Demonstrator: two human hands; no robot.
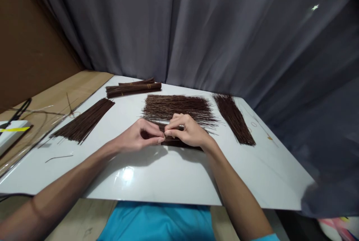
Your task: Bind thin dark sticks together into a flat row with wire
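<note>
My left hand [143, 136] and my right hand [189, 130] meet over the middle of the white table. Both are closed in a pinch, thumb against fingers, their tips almost touching. Whatever sits between the fingertips is too small to make out. Right under them lies a bundle of thin dark brown sticks [179, 143], partly covered by my right hand. A wide loose layer of similar sticks [179, 106] spreads just behind my hands.
Fanned brown sticks lie left [84, 120] and right [235, 120]. Banded bundles [134, 88] rest at the back. A single stick [58, 157] is at front left, a rubber band [254, 124] at right. Cardboard [33, 46] stands left; a grey curtain [179, 28] hangs behind.
</note>
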